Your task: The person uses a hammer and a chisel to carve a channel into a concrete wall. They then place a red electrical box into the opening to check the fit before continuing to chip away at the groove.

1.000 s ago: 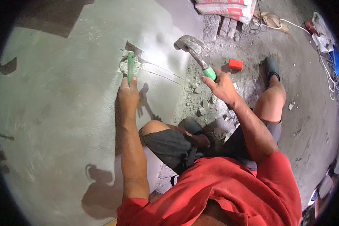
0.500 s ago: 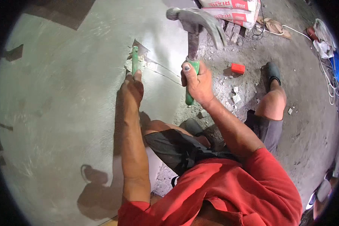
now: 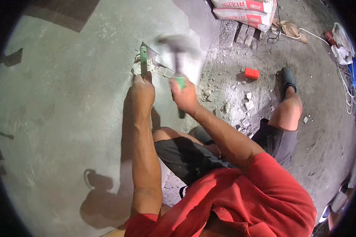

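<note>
My left hand is closed round a green bar-like tool, held against a chipped hole in the grey plastered wall. To its right, my right hand grips the green handle of a claw hammer. The hammer's head is smeared by motion and sits up and to the right of the green tool, apart from it. A cut line runs right from the hole, partly behind the hammer.
Cement bags lie at the top, above grey blocks. A red box and rubble are on the floor. White cable and plastic bags lie at the right.
My right hand has swung the hammer left and slightly down, closer to the green tool. My left hand and its tool have shifted only slightly.
</note>
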A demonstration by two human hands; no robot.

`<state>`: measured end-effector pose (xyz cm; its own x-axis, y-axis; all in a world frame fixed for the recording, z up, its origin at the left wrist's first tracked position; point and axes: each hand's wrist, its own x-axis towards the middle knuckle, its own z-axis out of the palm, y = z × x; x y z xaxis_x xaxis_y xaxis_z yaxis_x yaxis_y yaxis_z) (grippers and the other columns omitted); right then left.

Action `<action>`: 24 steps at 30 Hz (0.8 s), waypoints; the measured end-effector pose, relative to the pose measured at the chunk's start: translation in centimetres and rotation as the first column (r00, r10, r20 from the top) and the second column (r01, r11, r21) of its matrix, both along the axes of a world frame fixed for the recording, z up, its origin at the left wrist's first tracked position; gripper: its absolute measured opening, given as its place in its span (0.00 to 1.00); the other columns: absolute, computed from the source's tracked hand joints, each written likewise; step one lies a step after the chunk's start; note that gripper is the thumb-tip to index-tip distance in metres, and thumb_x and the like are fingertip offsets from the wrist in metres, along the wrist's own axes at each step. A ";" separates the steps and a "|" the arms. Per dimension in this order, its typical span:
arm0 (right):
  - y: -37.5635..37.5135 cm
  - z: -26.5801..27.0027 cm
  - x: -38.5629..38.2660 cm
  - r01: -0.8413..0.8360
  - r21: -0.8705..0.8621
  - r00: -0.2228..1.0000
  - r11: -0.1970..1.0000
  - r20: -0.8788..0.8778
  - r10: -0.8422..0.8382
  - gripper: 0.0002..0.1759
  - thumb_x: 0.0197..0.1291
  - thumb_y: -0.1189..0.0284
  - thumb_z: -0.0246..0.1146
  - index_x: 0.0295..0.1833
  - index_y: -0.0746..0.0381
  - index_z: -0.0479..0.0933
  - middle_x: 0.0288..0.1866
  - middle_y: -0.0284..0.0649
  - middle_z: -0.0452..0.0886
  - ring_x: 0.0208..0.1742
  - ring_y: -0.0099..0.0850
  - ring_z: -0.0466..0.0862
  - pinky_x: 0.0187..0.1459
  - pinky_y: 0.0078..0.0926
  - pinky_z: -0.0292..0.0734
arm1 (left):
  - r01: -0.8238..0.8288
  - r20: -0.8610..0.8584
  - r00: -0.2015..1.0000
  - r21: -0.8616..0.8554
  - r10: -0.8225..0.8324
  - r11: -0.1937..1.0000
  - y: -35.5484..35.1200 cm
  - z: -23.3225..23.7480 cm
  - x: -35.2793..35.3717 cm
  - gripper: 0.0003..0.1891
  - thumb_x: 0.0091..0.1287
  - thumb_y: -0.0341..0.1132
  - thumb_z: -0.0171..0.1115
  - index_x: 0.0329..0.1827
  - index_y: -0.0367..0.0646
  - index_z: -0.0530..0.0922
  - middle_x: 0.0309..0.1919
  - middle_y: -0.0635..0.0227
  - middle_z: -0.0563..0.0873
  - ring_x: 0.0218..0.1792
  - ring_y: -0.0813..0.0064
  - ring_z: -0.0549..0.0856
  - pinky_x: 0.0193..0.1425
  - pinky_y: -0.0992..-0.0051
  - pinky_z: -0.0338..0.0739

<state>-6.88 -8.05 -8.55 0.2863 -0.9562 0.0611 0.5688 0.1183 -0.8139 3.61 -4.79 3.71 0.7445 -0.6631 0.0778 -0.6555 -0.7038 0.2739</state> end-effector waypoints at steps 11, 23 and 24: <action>-3.3 5.8 -7.6 -0.027 -0.081 0.998 0.996 -0.060 0.022 0.24 0.71 0.54 0.60 0.48 0.68 0.80 0.35 0.53 0.86 0.39 0.37 0.86 0.44 0.38 0.80 | 0.060 -0.117 0.990 -0.160 -0.079 0.985 0.6 -2.1 2.8 0.20 0.74 0.49 0.53 0.43 0.36 0.75 0.20 0.69 0.71 0.16 0.74 0.71 0.18 0.71 0.64; -5.1 5.8 -8.8 0.022 0.009 0.996 1.000 -0.085 -0.021 0.22 0.71 0.55 0.63 0.42 0.66 0.77 0.19 0.32 0.74 0.18 0.19 0.74 0.21 0.21 0.69 | 0.229 0.302 0.902 0.275 -0.310 0.934 3.1 -2.0 -1.7 0.28 0.80 0.53 0.44 0.59 0.36 0.79 0.60 0.38 0.80 0.61 0.40 0.81 0.65 0.49 0.76; -5.2 6.3 -9.7 0.033 0.021 0.997 0.999 -0.069 -0.031 0.22 0.71 0.55 0.63 0.42 0.66 0.77 0.19 0.31 0.74 0.17 0.19 0.74 0.21 0.22 0.68 | 0.237 0.242 0.930 0.177 -0.276 0.955 2.6 -2.0 -1.4 0.26 0.80 0.52 0.45 0.59 0.36 0.78 0.55 0.39 0.82 0.58 0.39 0.82 0.62 0.48 0.76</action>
